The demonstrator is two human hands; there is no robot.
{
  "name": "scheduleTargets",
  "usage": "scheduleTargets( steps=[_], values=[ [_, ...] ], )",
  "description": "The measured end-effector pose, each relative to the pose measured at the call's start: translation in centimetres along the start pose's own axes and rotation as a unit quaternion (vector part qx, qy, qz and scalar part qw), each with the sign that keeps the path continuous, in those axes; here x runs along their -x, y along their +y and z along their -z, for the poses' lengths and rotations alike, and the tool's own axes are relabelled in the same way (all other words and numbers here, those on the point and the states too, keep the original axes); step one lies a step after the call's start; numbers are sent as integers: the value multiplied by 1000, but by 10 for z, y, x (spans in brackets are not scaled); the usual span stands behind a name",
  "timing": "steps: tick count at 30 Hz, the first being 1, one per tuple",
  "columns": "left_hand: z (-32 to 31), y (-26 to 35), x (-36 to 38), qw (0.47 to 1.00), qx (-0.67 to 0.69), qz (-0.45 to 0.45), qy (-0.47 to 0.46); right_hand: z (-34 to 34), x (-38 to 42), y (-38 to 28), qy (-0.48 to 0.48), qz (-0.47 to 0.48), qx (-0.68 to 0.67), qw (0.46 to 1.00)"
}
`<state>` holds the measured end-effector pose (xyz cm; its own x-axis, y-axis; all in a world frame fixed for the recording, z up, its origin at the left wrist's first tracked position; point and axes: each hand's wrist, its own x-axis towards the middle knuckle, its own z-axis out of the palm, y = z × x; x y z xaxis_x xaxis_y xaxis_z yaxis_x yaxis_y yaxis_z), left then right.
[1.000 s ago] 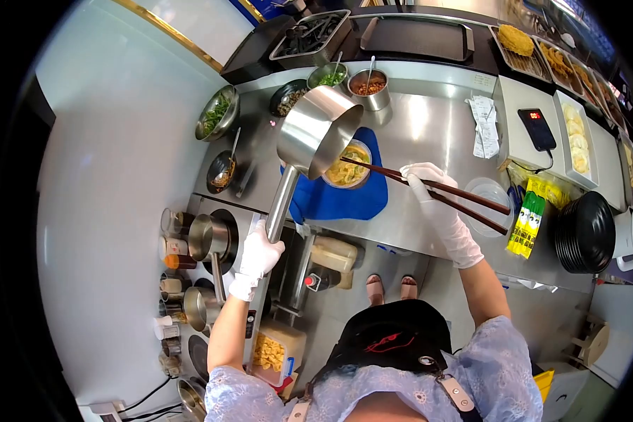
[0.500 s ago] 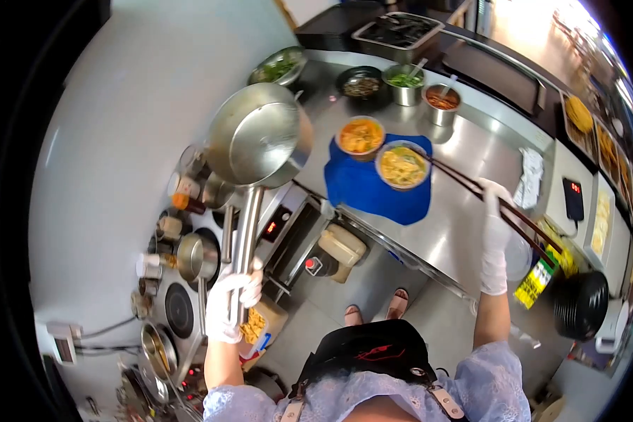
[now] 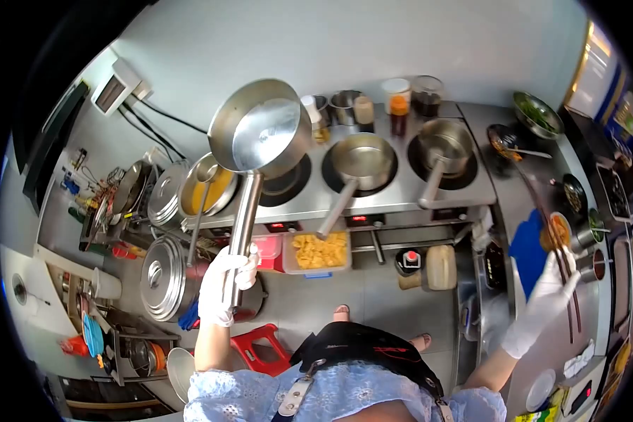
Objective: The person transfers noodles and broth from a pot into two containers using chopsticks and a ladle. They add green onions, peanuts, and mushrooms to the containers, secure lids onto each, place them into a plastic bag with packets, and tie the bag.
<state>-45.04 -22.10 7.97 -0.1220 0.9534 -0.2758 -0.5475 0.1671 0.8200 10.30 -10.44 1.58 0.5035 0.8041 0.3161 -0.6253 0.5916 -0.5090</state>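
My left hand [image 3: 225, 283], in a white glove, is wrapped round the long handle of an empty-looking steel saucepan [image 3: 260, 130], held up in front of the stove. In a white glove too, my right hand [image 3: 547, 302] grips long brown chopsticks [image 3: 550, 239] over the right counter. Their far tips reach toward a small black bowl [image 3: 503, 141] with a spoon. Beside the right hand lies a blue cloth [image 3: 529, 250], with a bowl of orange food [image 3: 560, 231] at its edge, partly behind the chopsticks.
Two saucepans [image 3: 362, 162] [image 3: 444, 146] sit on the stove [image 3: 401, 204]. A pot of yellow liquid [image 3: 221, 186] and lidded pots [image 3: 167, 278] stand at left. Below are a tub of yellow pieces [image 3: 320, 252], a red stool [image 3: 260, 348] and a jug [image 3: 441, 267].
The view has swung left from the counter to the stove. The saucepan stays raised in my left hand. My right hand still holds the chopsticks, whose tips now point away from the food bowls.
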Motion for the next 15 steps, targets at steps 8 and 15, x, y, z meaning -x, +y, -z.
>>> scheduleTargets(
  steps=[8, 15],
  values=[
    [160, -3, -107, 987, 74, 128, 58, -232, 115, 269, -300, -13, 368, 880],
    [223, -54, -185, 968, 200, 155, 11, -268, 168, 489, -664, 104, 370, 641]
  ],
)
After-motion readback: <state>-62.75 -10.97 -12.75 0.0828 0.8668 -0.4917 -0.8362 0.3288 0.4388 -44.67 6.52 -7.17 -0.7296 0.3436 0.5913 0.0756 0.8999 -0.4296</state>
